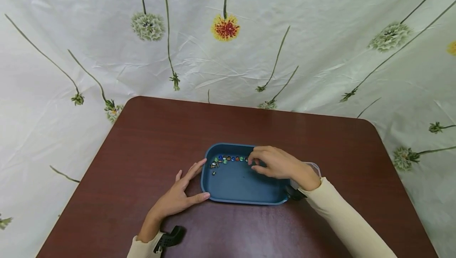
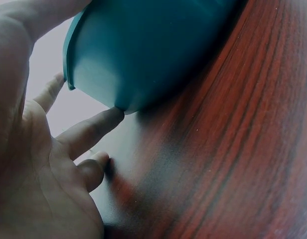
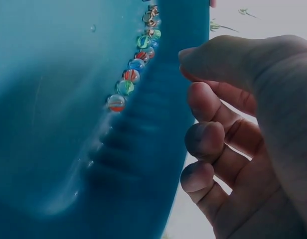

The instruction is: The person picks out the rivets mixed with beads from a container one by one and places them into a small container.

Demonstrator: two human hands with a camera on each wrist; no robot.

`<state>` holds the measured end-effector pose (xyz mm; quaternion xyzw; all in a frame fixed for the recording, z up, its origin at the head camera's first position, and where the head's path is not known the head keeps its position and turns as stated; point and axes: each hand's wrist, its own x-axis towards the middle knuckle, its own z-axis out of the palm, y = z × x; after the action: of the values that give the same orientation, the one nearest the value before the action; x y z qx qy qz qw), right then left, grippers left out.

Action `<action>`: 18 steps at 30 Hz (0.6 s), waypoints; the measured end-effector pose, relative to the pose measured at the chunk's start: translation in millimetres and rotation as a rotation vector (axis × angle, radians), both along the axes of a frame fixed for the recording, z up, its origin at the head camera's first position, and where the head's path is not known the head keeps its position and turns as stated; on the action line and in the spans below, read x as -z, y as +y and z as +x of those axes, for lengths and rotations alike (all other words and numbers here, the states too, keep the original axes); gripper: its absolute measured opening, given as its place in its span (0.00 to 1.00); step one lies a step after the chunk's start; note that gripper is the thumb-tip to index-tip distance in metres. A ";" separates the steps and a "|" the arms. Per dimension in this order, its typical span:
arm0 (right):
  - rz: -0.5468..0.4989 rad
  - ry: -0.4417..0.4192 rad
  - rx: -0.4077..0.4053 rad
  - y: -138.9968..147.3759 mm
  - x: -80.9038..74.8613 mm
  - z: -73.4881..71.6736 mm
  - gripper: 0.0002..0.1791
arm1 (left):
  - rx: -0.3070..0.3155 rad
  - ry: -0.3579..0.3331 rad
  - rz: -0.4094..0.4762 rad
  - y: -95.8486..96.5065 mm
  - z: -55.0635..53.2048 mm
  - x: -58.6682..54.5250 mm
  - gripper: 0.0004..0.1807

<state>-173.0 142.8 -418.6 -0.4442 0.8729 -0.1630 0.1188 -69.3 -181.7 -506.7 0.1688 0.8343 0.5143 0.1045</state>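
A blue tray [image 1: 246,188] lies on the table, a line of glass marbles [image 1: 233,158] along its far wall. Small brass-coloured metal pieces [image 1: 213,173] sit at the tray's left end; their kind is too small to tell. My left hand [image 1: 174,198] touches the tray's left side with fingers spread and fairly straight, thumb at the near corner. Over the tray's far right part is my right hand [image 1: 276,163], its fingers loosely bent. In the right wrist view, no object shows between its fingertips, and a red-streaked marble [image 3: 116,103] ends the line nearby.
A clear plastic container [image 1: 315,167] stands just right of the tray, partly hidden behind the right wrist. The dark red-brown table [image 1: 171,131] extends around the tray. A white flower-print cloth [image 1: 199,60] hangs beyond the table's far edge.
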 end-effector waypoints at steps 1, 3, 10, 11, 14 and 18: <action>0.001 -0.005 -0.002 -1.6 0.2 -0.8 0.08 | 0.003 0.003 0.004 0.0 -0.1 -0.3 0.50; -0.001 -0.009 -0.007 -4.4 1.1 -2.4 0.08 | 0.007 0.003 0.012 0.0 -0.3 -0.5 0.50; -0.009 -0.025 -0.022 -14.8 6.6 -4.6 0.08 | 0.012 0.007 0.019 0.2 0.1 -0.2 0.50; -0.008 -0.028 -0.021 -16.3 7.1 -4.7 0.08 | 0.010 0.007 0.017 0.2 0.1 -0.4 0.50; -0.005 -0.037 -0.024 -20.2 8.6 -5.1 0.07 | 0.004 0.007 0.007 0.4 0.3 -0.9 0.50; -0.015 -0.058 -0.036 -25.8 8.8 -5.6 0.08 | 0.001 0.005 0.011 0.7 0.6 -1.0 0.50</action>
<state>-178.6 117.0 -427.3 -0.4557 0.8598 -0.1803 0.1436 -68.6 -180.9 -505.7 0.1712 0.8316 0.5186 0.1015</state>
